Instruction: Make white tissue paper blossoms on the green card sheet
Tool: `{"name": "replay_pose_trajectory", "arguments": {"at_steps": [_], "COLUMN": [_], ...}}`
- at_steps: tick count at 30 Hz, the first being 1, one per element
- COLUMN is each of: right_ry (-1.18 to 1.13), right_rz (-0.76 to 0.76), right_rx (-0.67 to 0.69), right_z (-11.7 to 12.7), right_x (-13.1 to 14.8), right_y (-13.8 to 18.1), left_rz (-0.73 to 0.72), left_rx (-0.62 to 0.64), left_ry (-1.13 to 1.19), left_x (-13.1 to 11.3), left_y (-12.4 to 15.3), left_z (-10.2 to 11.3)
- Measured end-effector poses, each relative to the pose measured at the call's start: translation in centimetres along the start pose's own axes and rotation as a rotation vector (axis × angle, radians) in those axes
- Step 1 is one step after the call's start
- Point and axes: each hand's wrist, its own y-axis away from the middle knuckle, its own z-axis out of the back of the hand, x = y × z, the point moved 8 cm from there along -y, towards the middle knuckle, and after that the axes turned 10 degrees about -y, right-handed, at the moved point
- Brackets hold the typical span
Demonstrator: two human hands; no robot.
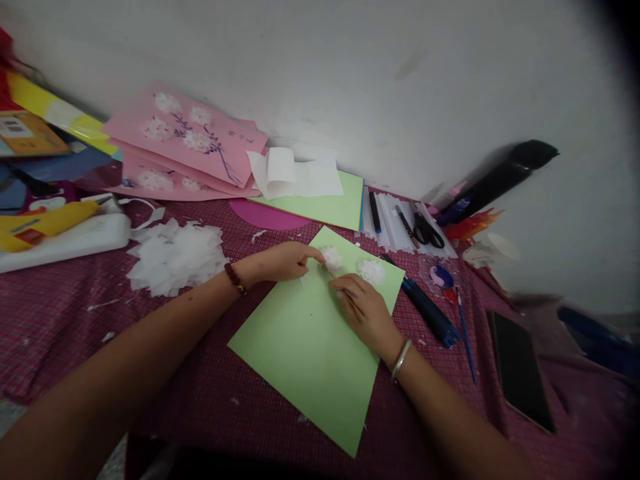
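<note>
A light green sheet of paper (305, 340) lies at an angle on the table, with two fluffy white tissue-paper flowers near its far edge. My left hand (283, 261) reaches in from the left, index finger stretched to the edge of the left white flower (331, 257) and thumb apart from it. With its fingers closed round a thin stick (350, 299), my right hand (365, 313) rests over the sheet; the stick's tip points at that same flower. The right white flower (371, 271) sits just beyond my right hand, untouched.
A pile of white tissue squares (177, 257) lies left, near a yellow glue gun (50, 225). Pink sheets with flower pictures (200, 143) lean at the back wall. Black scissors (427, 232), a blue-handled brush (466, 340) and a dark tablet-like slab (520, 370) lie right.
</note>
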Motion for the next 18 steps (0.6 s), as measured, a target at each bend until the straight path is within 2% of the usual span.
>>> {"name": "replay_pose_trajectory", "arguments": {"at_steps": [7,14,18], "right_ry": [-0.335,-0.475,-0.512], "right_rz": [-0.208,-0.321,-0.339], "right_rx": [-0.294,-0.303,-0.322], "right_z": [2.7,2.3,2.4], "right_x": [-2.0,-3.2,-3.5], "right_y": [0.7,0.3,0.4], "left_rz": [0.049,0.108,0.187], "left_rx": [0.052,0.169,0.23], "left_ry": [0.098,0.681,0.715], "left_x": [0.7,2.2,2.6], "left_y": [-0.1,0.1,0.1], "left_z": [-0.2,-0.7,-1.5]}}
